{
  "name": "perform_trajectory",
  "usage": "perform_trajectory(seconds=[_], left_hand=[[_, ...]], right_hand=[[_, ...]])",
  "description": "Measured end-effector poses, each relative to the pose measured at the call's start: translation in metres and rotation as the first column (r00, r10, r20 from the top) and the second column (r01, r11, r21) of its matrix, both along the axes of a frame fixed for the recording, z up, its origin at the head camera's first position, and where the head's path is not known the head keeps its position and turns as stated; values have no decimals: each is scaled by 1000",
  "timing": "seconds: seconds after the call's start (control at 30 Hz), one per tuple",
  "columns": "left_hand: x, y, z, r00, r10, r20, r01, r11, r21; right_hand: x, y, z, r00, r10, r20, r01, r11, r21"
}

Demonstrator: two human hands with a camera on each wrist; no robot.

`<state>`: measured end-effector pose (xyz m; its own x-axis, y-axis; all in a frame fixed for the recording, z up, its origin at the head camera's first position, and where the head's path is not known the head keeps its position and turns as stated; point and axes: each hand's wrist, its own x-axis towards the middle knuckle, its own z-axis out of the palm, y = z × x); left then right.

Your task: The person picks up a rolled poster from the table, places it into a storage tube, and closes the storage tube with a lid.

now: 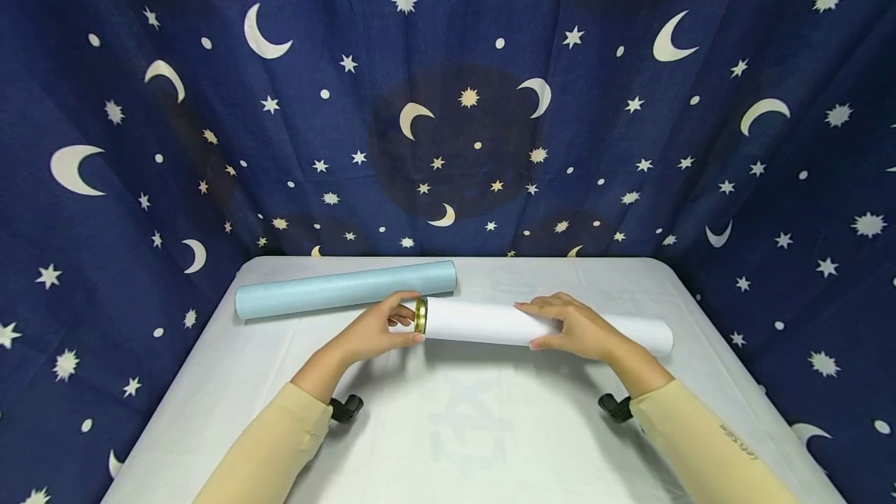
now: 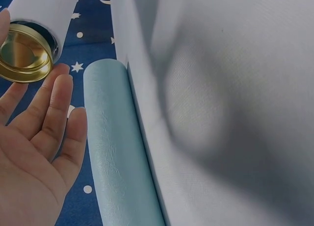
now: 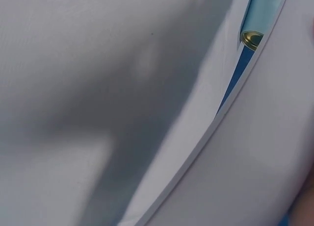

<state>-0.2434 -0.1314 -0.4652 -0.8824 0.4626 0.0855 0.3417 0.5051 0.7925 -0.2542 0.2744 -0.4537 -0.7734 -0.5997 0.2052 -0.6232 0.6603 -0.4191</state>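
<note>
A white cardboard-like tube [image 1: 483, 321] lies crosswise in front of me. My left hand [image 1: 374, 331] pinches a gold metal cap [image 1: 420, 316] at the tube's left end, thumb below and fingers above. In the left wrist view the cap [image 2: 24, 52] sits tilted at the tube's dark opening, and the other fingers [image 2: 54, 108] spread beneath it. Around the tube's middle, my right hand [image 1: 577, 329] grips with thumb on the near side and fingers over the top. The right wrist view shows a long straight paper edge [image 3: 186, 164] running along the white tube.
A light blue tube [image 1: 350, 288] lies at the back left, just behind the left hand; its right end has a gold cap [image 3: 251, 39]. White cloth [image 1: 483, 442] covers the table. A navy curtain [image 1: 462, 37] with moons and stars surrounds it.
</note>
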Motion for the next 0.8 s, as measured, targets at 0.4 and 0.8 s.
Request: perform_trajectory(seconds=[0.4,0.8], left_hand=[[-1,0,0,1000,-15,18,15,1000,3],[-1,0,1,1000,-17,24,18,1000,-10]], right_hand=[[2,-2,2,1000,-12,10,12,1000,12],[3,-4,2,1000,-4,3,4,1000,11]])
